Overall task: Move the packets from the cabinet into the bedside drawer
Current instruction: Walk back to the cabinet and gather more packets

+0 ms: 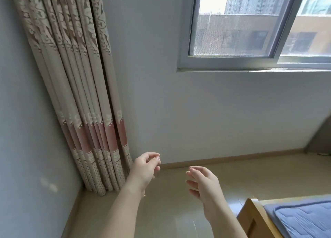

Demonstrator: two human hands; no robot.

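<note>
My left hand (146, 168) is hovering near the patterned curtain (86, 112), fingers loosely curled, seemingly holding nothing; my right hand (204, 184) is hanging relaxed and empty by the wooden bed frame (250, 214). Where the packets are lying, I cannot tell.

Open floor (232, 180) stretches ahead to the far wall (197, 112). A curtain (86, 112) hangs to the floor in the left corner, just beside the left hand (146, 168). A bed (254, 218) corner juts up close beside the forearm of the right hand (204, 182), blocking the lower right. A side wall (26, 148) closes the left.
</note>
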